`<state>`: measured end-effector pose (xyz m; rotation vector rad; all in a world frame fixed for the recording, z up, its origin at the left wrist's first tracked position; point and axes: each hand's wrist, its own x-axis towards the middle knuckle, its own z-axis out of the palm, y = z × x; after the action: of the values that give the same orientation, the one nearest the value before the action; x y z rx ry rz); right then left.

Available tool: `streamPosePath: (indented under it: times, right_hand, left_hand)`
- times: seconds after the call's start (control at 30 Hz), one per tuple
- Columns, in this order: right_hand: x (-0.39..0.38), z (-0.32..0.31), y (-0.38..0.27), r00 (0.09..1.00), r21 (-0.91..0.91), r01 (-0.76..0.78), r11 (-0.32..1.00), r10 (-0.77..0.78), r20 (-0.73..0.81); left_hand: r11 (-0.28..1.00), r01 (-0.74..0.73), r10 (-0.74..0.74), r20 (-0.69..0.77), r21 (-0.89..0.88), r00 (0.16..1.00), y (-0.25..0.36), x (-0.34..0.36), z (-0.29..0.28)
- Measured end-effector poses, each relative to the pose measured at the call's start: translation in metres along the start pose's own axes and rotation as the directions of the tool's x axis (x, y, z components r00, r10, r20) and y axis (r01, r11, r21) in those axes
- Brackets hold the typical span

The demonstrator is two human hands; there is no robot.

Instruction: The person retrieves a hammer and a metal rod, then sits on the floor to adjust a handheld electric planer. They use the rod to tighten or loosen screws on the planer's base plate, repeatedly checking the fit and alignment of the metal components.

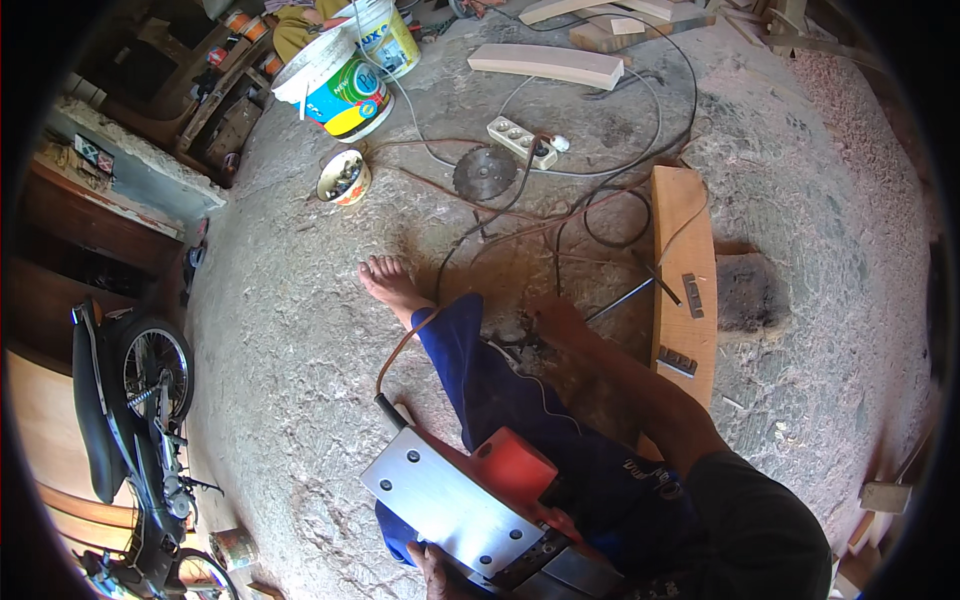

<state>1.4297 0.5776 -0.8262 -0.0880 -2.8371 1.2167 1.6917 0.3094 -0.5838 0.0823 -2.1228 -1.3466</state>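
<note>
An electric planer (450, 500) with a red body lies across my lap, its silver sole turned up. My left hand (434, 572) grips the near edge of it, a thumb on the sole. My right arm reaches down past my leg, and my right hand (556, 322) is low near the floor in shadow; its fingers are too dark to make out. A thin metal rod (622, 300) with a dark end lies to the right of that hand. On the wooden beam (686, 230) beside it rest two small dark metal pieces, one upper (693, 296) and one lower (677, 362).
Ahead lie a circular saw blade (485, 174), a white power strip (522, 141) and tangled cables (610, 215). A small tub of hardware (345, 178) and paint buckets (340, 90) stand at far left. A motorcycle (140, 430) is at left, a pale board (545, 66) at the back.
</note>
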Motion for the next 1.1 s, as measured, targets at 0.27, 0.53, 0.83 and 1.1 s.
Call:
streamPosePath:
  times: [0.27, 0.53, 0.83, 1.1]
  right_hand:
    - [-0.030, 0.011, -0.016, 0.975, -0.318, 0.148, 0.936, -0.085, 0.204]
    - [-0.034, 0.017, -0.028, 0.982, -0.245, 0.189, 0.951, -0.177, 0.069]
    - [-0.036, 0.027, -0.020, 0.948, -0.207, 0.317, 0.926, -0.307, 0.079]
    - [-0.016, 0.028, 0.018, 0.987, 0.034, 0.158, 0.987, -0.159, 0.018]
  left_hand:
    - [1.000, -0.008, 0.008, 0.009, 0.019, 1.000, -0.001, 0.000, 0.000]
    - [0.999, -0.024, 0.024, 0.014, 0.026, 1.000, 0.001, 0.002, 0.000]
    - [0.998, -0.035, 0.034, 0.025, 0.058, 0.999, 0.000, 0.002, 0.002]
    - [0.994, -0.106, 0.105, 0.077, 0.002, 0.991, 0.019, -0.020, 0.018]
